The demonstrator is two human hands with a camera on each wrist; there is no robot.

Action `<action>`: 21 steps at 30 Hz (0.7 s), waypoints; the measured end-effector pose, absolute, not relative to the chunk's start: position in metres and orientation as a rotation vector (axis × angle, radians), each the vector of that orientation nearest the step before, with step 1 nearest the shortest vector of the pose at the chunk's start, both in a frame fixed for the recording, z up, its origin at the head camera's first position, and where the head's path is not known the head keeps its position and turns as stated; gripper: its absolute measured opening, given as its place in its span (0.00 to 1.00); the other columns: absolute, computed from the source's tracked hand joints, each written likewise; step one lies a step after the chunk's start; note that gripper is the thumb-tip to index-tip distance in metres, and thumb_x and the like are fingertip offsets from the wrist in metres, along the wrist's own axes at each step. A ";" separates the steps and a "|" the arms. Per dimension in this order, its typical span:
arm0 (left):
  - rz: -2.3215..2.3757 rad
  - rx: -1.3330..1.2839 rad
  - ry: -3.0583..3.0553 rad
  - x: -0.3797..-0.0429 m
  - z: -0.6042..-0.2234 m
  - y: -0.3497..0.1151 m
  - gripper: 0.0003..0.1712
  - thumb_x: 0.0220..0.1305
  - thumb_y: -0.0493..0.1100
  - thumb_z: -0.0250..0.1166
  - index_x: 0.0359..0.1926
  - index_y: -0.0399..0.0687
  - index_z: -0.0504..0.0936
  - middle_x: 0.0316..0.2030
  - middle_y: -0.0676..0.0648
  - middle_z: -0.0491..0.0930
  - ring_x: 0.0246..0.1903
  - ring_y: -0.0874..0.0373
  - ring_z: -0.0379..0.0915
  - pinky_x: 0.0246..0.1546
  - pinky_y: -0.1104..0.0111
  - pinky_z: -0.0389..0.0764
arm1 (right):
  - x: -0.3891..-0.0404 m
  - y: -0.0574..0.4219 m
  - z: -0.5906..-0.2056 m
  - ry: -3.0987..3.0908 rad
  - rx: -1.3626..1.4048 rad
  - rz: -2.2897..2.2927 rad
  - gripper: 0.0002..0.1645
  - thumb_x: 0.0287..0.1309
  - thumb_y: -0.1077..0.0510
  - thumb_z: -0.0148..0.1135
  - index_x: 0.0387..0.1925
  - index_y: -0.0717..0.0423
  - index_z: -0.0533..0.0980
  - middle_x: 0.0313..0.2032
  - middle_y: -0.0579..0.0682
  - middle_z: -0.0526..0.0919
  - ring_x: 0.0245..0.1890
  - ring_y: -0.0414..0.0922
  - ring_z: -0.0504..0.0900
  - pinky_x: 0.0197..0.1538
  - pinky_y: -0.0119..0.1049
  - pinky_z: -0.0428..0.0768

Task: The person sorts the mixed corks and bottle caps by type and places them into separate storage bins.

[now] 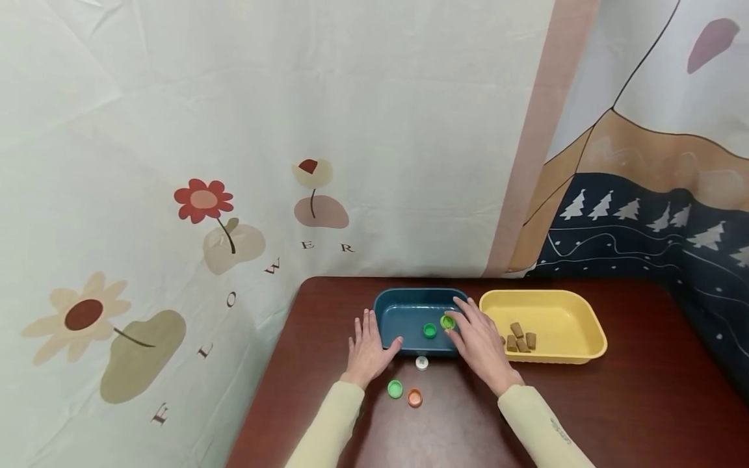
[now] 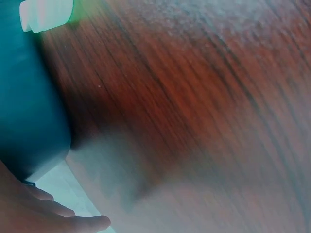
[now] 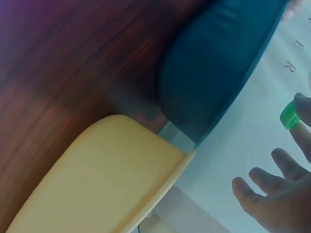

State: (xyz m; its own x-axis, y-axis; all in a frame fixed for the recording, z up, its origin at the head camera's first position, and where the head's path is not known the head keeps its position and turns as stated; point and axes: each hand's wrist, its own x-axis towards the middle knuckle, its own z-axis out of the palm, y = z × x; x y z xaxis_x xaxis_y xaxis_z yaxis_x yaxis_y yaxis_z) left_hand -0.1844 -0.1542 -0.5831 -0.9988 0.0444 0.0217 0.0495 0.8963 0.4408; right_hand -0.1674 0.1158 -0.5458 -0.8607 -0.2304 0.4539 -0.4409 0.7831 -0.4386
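Note:
Over the right part of the blue tray (image 1: 404,318), my right hand (image 1: 482,344) pinches a light green bottle cap (image 1: 447,322) between thumb and index finger. The right wrist view shows that cap (image 3: 289,116) above the tray's rim, with the other fingers spread apart. A darker green bottle cap (image 1: 430,331) lies in the tray, just left of the held one. My left hand (image 1: 367,351) is at the tray's left end, fingers straight and thumb spread over the front rim. In the left wrist view its fingers (image 2: 53,218) show beside the tray's corner.
In front of the blue tray, a white cap (image 1: 422,363), a light green cap (image 1: 394,389) and an orange cap (image 1: 415,398) lie on the dark wooden table (image 1: 468,429). A yellow tray (image 1: 564,325) with several brown corks (image 1: 523,343) stands at the right. Printed fabric (image 1: 409,162) hangs behind.

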 end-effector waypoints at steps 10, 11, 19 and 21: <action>-0.633 -0.085 -3.072 -0.185 -0.581 -0.152 0.61 0.67 0.74 0.56 0.82 0.37 0.47 0.82 0.38 0.44 0.80 0.34 0.38 0.70 0.33 0.54 | -0.192 0.098 -0.558 -2.623 0.534 0.669 0.22 0.63 0.53 0.73 0.57 0.54 0.82 0.67 0.59 0.76 0.71 0.65 0.68 0.65 0.65 0.71; -0.622 -0.088 -3.076 -0.185 -0.582 -0.151 0.61 0.67 0.74 0.56 0.82 0.38 0.46 0.82 0.38 0.44 0.80 0.35 0.38 0.71 0.33 0.54 | -0.194 0.098 -0.559 -2.634 0.529 0.647 0.22 0.64 0.53 0.73 0.57 0.54 0.82 0.67 0.59 0.76 0.71 0.65 0.69 0.64 0.65 0.72; -0.620 -0.130 -3.082 -0.184 -0.584 -0.145 0.62 0.66 0.75 0.55 0.82 0.38 0.46 0.82 0.39 0.44 0.80 0.35 0.39 0.70 0.32 0.54 | -0.209 0.095 -0.562 -2.746 0.504 0.491 0.22 0.64 0.54 0.72 0.57 0.57 0.81 0.66 0.60 0.77 0.72 0.63 0.68 0.64 0.64 0.72; -0.633 -0.135 -3.068 -0.183 -0.583 -0.143 0.61 0.66 0.75 0.56 0.82 0.38 0.48 0.82 0.38 0.45 0.79 0.34 0.40 0.70 0.32 0.54 | -0.213 0.095 -0.564 -2.772 0.508 0.417 0.21 0.65 0.55 0.71 0.57 0.57 0.81 0.65 0.59 0.78 0.71 0.63 0.69 0.64 0.64 0.72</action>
